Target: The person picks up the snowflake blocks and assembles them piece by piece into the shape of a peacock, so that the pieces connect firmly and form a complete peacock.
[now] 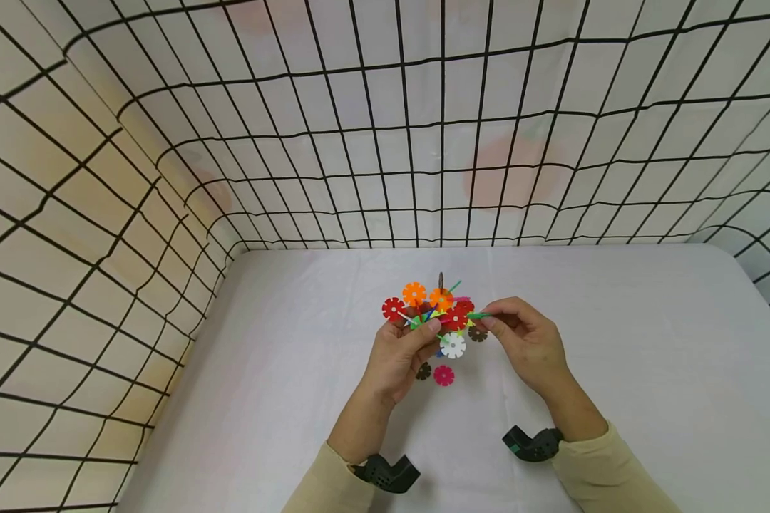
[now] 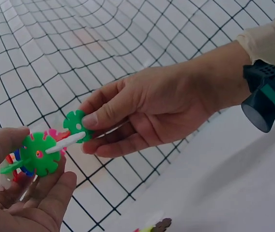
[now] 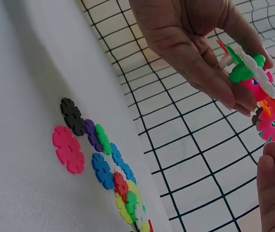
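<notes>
My left hand (image 1: 394, 360) holds a small cluster of slotted, flower-shaped plastic discs joined at angles. A green disc (image 2: 41, 155) and a white disc (image 2: 66, 142), seen edge-on, show in the left wrist view. Pink (image 3: 267, 129) and orange discs (image 3: 272, 107) show on it in the right wrist view. Between thumb and fingers, my right hand (image 1: 531, 349) pinches another green disc (image 2: 73, 122) at the cluster's right side. The white disc's end overlaps that green disc in the left wrist view; whether they are fitted together I cannot tell. Fingers hide part of the cluster.
Loose discs lie on the white tabletop (image 1: 263, 370) beneath the hands, among them a pink disc (image 3: 68, 150), a black disc (image 3: 72, 117), a purple disc (image 3: 93, 135) and a blue disc (image 3: 102, 170). Black wire grid (image 1: 359, 128) stands along the back and sides.
</notes>
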Motion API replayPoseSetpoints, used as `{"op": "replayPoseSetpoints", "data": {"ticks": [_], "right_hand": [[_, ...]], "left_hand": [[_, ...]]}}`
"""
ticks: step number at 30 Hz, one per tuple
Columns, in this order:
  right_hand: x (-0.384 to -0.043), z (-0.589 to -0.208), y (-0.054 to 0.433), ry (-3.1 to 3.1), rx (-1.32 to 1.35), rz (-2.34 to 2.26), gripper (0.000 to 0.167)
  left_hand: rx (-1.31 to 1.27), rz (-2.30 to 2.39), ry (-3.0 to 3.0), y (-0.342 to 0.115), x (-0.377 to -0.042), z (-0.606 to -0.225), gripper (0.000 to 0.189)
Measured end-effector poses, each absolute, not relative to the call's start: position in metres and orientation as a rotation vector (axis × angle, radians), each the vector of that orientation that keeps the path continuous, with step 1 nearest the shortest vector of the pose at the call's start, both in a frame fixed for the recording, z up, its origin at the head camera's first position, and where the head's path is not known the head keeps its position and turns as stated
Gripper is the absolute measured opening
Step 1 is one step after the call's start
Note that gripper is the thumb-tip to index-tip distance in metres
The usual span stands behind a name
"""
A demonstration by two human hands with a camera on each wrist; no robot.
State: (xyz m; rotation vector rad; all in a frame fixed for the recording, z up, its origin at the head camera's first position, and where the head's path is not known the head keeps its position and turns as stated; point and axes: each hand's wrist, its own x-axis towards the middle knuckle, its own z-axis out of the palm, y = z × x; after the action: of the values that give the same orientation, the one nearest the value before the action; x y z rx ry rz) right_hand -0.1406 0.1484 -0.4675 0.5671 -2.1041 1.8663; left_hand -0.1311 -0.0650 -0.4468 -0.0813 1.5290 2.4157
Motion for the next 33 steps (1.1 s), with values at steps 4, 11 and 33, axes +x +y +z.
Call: {"op": "replayPoseSetpoints", "data": {"ticks": [4,11,33], "right_hand": [[-0.1398,-0.4668,0.1483,-2.125,0.574,1.835,0.020],[-0.1391,-0.4648,0.1480,-2.150,0.599,1.711,0.027],[-0.1395,-0.4673,0.1521,-2.178,0.672,1.512,0.031]], "left_hand": [[-0.069,2.396,1.548,-0.0664,-0.1315,-0.4461,0.034],[-0.027,2.383,1.531,-0.0675,-0.1321,-0.4459,0.030],[-0.012,2.273,1.649,-0.0726,-0.1309,-0.4433,0.028]]}}
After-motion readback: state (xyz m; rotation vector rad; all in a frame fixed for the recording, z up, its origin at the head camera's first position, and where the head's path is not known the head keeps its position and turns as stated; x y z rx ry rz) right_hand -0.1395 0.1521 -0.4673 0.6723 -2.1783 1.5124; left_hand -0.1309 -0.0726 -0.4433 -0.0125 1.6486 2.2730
